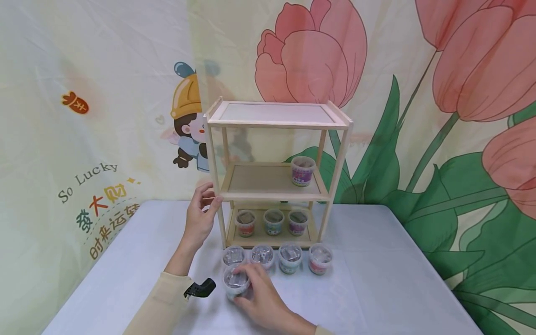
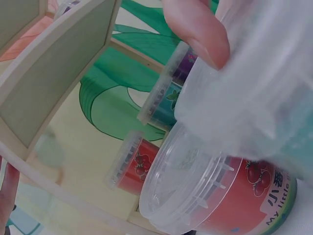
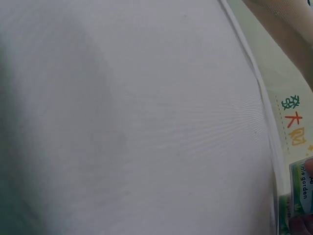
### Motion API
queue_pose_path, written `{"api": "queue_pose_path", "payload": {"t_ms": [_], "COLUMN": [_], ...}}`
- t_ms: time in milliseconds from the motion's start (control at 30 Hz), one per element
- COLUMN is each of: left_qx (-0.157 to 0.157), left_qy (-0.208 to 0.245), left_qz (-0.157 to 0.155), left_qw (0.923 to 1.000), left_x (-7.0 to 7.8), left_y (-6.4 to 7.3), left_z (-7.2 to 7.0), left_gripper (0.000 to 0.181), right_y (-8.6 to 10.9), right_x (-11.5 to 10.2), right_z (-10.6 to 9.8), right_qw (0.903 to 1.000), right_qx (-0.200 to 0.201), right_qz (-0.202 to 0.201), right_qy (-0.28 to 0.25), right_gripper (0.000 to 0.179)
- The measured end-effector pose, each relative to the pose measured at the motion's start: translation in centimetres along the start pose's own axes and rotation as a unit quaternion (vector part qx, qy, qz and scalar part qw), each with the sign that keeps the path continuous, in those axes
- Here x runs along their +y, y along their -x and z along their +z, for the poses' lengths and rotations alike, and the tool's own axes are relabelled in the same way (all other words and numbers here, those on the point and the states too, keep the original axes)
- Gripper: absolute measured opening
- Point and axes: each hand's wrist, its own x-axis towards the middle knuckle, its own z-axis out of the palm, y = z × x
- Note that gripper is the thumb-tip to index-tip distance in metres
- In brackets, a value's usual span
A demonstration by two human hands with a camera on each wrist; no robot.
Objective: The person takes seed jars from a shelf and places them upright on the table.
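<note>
My right hand (image 1: 261,295) grips a small clear-lidded plastic tub (image 1: 234,281) with a teal label, just in front of a row of similar tubs. In the left wrist view this tub (image 2: 264,98) looms large and blurred, one fingertip on its lid. The right wrist view catches only its green printed side (image 3: 301,188) at the edge. My left hand (image 1: 201,218) holds the left front post of a wooden three-tier shelf (image 1: 274,197), thumb in front. Close to the held tub in the left wrist view is a red-labelled tub (image 2: 220,196).
Several lidded tubs stand before the shelf, including a teal one (image 1: 290,258) and a red one (image 1: 320,259). Three tubs, one teal (image 1: 274,222), occupy the bottom tier; a purple tub (image 1: 302,171) sits on the middle tier. A white cloth (image 1: 377,279) covers the table.
</note>
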Motion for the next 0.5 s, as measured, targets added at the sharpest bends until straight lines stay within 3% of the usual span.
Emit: {"api": "queue_pose_path", "payload": {"t_ms": [500], "left_qx": [0.003], "left_qy": [0.007], "left_qz": [0.002], "left_qw": [1.0000], "left_x": [-0.14], "left_y": [0.00], "left_z": [0.05], "left_gripper": [0.048], "right_y": [0.47], "right_x": [0.04], "right_z": [0.95], "right_qw": [0.9997], "right_qx": [-0.013], "right_qz": [0.003], "right_qy": [0.022], "right_gripper": [0.061]}}
